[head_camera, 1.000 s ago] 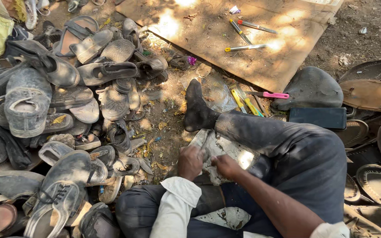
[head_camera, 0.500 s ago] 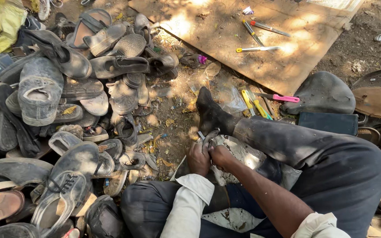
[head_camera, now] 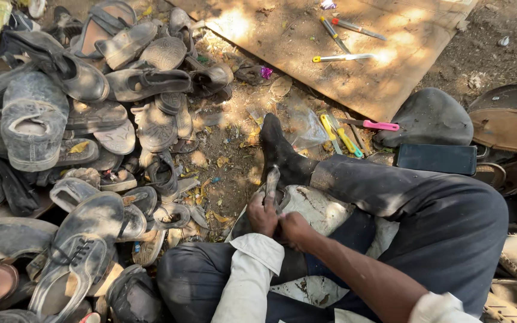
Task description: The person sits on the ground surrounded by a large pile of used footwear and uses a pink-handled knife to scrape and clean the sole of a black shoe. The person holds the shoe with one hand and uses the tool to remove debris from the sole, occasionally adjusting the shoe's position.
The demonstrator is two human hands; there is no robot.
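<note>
On the lap — both hands at a worn shoe (head_camera: pixel 273 194).
Left hand (head_camera: pixel 262 213) and right hand (head_camera: pixel 295 228) pinch its edge, fingers pressed together — probably soft, bendy, light.

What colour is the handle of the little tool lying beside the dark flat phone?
Pink handle, seen in the head view.

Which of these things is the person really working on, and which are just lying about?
In hand:
left hand and right hand, both on the worn grey sandal in the lap.

Lying about:
heap of dusty old shoes
pink-handled tool
flat black slab
wooden board
</note>
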